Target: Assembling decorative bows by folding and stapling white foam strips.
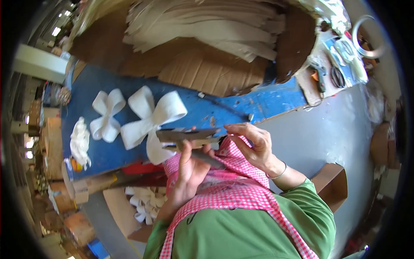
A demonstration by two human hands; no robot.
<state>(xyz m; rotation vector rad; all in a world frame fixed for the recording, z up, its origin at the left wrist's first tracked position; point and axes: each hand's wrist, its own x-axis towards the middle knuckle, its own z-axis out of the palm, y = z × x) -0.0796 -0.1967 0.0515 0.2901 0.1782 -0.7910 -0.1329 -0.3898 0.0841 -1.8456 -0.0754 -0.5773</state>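
One blue workbench [241,108] stretches before me, carrying a stack of pale strips [207,26] on one brown cardboard sheet [202,69]. Two white looped bows [146,121] lie on the blue top, with one crumpled white piece [80,140] beside them. Grey floor lies to my right. My left hand [187,172] is closed around a flat grey-brown tool [189,136] just below the bench edge. My right hand [252,144] is half curled, its fingertips touching the tool's end.
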